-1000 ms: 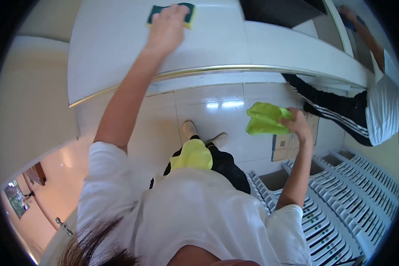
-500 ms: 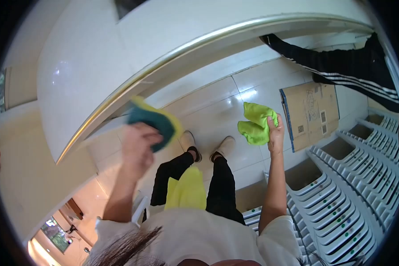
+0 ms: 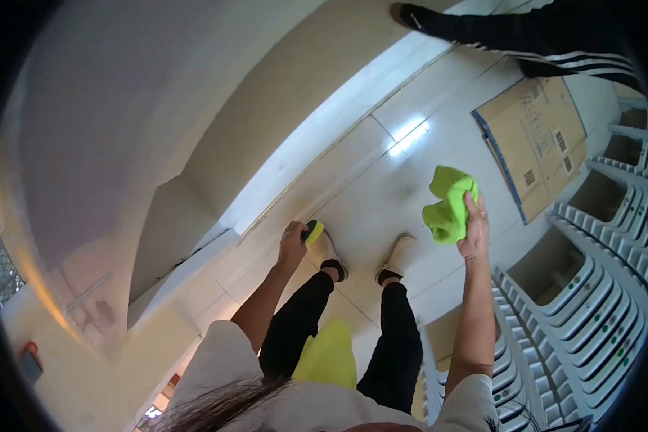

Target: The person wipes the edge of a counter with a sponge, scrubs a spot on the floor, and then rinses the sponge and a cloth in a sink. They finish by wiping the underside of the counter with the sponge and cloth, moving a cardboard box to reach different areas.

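Observation:
My left hand (image 3: 292, 246) is closed around a scouring sponge (image 3: 312, 232), dark green on one side and yellow on the other. It is held above my left shoe, near the base of the curved white counter (image 3: 129, 93). Out to the right, my right hand (image 3: 475, 229) grips a bright green cloth (image 3: 450, 207), bunched with its loose folds hanging to the left. A yellow cloth (image 3: 329, 354) hangs at my waist between my legs.
Flattened cardboard (image 3: 536, 137) lies on the tiled floor (image 3: 410, 180) at upper right. Stacked grey-white plastic stools or chairs (image 3: 590, 317) fill the right side. Another person's black-trousered leg (image 3: 511, 36) reaches in at the top. A red-and-grey object (image 3: 30, 361) is at lower left.
My left hand with the sponge has come down from the counter's edge toward my shoes. The view has shifted closer to the counter. My right hand still holds the green cloth.

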Tool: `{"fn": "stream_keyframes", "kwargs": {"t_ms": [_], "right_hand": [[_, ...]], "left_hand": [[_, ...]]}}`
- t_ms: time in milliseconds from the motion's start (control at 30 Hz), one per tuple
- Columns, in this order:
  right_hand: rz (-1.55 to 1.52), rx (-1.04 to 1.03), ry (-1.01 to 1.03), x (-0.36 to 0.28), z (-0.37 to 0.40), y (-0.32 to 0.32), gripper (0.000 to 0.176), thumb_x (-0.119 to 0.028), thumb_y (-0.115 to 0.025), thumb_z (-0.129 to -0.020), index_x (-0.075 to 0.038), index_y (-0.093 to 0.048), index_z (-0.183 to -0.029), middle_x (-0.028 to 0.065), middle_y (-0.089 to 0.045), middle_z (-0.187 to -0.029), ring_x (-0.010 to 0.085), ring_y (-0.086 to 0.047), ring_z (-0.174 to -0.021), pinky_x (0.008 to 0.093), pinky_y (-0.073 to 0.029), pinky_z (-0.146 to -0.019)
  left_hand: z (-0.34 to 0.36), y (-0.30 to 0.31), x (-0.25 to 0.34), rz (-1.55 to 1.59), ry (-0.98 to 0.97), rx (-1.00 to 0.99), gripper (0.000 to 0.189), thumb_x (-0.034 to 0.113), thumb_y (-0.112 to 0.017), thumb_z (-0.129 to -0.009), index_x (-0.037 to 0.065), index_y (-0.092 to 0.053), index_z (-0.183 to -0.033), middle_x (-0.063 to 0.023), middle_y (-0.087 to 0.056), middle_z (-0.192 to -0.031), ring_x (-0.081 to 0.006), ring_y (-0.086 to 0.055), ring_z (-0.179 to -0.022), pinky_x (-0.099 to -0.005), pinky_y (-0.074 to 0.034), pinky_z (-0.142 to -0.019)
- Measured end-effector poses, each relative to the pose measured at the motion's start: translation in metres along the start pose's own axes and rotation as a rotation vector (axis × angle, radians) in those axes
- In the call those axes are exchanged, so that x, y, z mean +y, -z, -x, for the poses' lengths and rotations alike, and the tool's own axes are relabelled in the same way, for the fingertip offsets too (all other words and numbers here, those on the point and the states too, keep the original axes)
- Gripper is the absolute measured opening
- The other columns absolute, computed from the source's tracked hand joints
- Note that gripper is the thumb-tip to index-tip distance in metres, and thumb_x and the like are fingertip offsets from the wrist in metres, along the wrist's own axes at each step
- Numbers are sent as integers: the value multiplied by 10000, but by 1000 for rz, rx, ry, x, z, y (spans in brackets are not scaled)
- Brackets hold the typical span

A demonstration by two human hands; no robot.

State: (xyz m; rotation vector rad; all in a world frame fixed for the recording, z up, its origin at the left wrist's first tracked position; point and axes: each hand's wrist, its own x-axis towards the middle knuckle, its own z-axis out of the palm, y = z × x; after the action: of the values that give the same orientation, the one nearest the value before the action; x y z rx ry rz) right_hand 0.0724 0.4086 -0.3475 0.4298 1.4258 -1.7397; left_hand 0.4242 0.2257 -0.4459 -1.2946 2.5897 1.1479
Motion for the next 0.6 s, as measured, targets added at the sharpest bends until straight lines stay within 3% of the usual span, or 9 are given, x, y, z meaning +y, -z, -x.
{"fn": "stream_keyframes", "kwargs": {"t_ms": [133, 267, 300, 333, 367, 400, 433, 467, 600], "right_hand": [[-37, -68, -24, 24, -36, -10, 390, -189, -506, -885, -64, -413, -1242, 81, -540, -1102, 205, -539, -988, 344, -462, -842], [16, -221, 114, 36, -64, -88, 471, -202, -570, -846, -73, -397, -1265, 62, -520, -1132, 156, -525, -1002, 285, -449, -826], [26, -296, 169, 39, -67, -115, 460, -203, -591, -835, -76, -428, -1246, 54, -513, -1142, 150, -513, -1020, 275, -440, -835], [94, -402, 230, 42, -76, -143, 454, -206, -594, -835, -80, -448, -1246, 51, -506, -1152, 134, -501, -1035, 265, -428, -846], [449, -508, 867, 73, -111, -167, 431, -188, -582, -838, -65, -466, -1234, 86, -512, -1170, 174, -510, -1042, 289, -425, -861], [-5, -583, 747, 88, -111, -211, 476, -222, -611, -807, -40, -465, -1222, 138, -511, -1189, 240, -506, -1066, 331, -410, -893], [503, -446, 1432, 129, -159, -251, 521, -236, -642, -760, -16, -472, -1201, 196, -491, -1207, 313, -482, -1099, 365, -381, -929], [413, -760, 634, 99, -128, -268, 499, -214, -632, -736, -1, -489, -1165, 220, -490, -1182, 337, -474, -1097, 366, -376, -930], [497, -404, 1050, 165, -192, -256, 355, -123, -562, -759, 6, -517, -1087, 176, -551, -1011, 296, -530, -940, 339, -427, -833]], "left_hand": [[-10, -30, -58, -31, 91, -16, 314, -160, -493, -617, 14, -504, -879, -154, -520, -876, -341, -519, -879, -398, -431, -754], [-34, -35, -107, -178, -78, 342, 261, -140, -467, -646, 12, -497, -856, -146, -503, -836, -312, -511, -848, -377, -415, -762], [-48, -21, -96, -80, 34, 336, 253, -127, -476, -642, 11, -494, -853, -148, -491, -811, -318, -501, -813, -387, -402, -728], [-62, -17, -102, -209, -106, 442, 257, -124, -486, -631, 9, -494, -851, -156, -487, -794, -335, -488, -788, -402, -390, -699], [-78, -13, -109, -290, -44, 438, 255, -123, -483, -638, 7, -494, -857, -162, -491, -797, -345, -485, -789, -406, -390, -702], [-95, -11, -111, -374, 18, 439, 253, -123, -480, -644, 6, -494, -862, -168, -494, -801, -355, -481, -790, -411, -390, -705], [-112, -10, -99, -366, 57, 456, 249, -118, -480, -650, 2, -498, -867, -177, -503, -817, -366, -483, -805, -419, -390, -717], [-129, -13, -92, -361, 96, 469, 245, -114, -479, -655, -2, -502, -871, -186, -513, -834, -376, -485, -819, -428, -389, -729], [-218, -55, -112, -433, -83, 551, 230, -84, -517, -658, -15, -515, -877, -210, -533, -881, -388, -494, -897, -466, -395, -769]]}}
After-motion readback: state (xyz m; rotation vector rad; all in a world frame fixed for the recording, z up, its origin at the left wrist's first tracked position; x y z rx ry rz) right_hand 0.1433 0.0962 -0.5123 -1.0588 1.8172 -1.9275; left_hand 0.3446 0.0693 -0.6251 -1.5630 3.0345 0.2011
